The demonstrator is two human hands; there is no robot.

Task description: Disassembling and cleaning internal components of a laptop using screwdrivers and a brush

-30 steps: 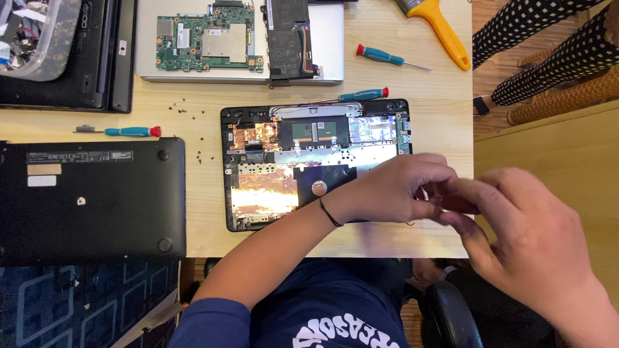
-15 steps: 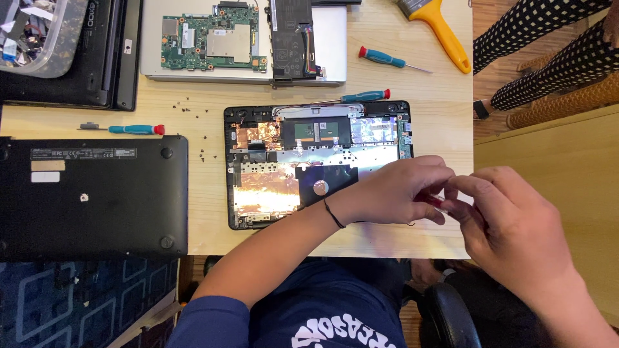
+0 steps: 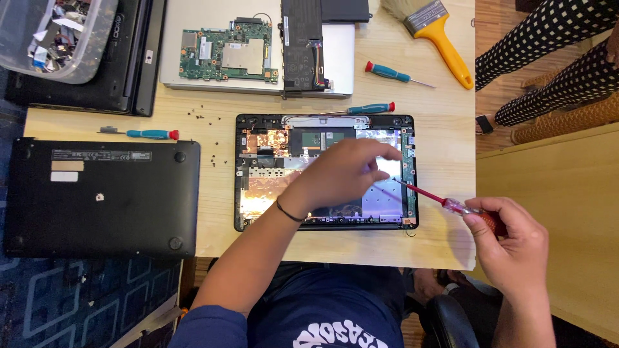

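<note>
An opened small laptop base point(image 3: 258, 167) lies on the wooden table point(image 3: 445, 245), its copper foil and boards exposed. My left hand point(image 3: 342, 174) reaches over its middle, fingers pinched together near the right side of the base; what they hold is too small to see. My right hand point(image 3: 509, 241) sits off the table's right edge and grips a red-handled screwdriver point(image 3: 451, 206) whose shaft points left into the base, tip close to my left fingertips.
A black laptop bottom cover point(image 3: 103, 193) lies at left. Behind: a green circuit board point(image 3: 229, 55) on a silver lid, a battery point(image 3: 303, 45), three teal screwdrivers point(image 3: 151, 134), a yellow brush point(image 3: 442, 32), loose screws, a clear parts bin point(image 3: 51, 32). Another person's dotted legs point(image 3: 548, 45) stand right.
My hands have separated. The left hand moved up over the laptop base, and the right hand drew back to the right, now showing the red screwdriver aimed at the base.
</note>
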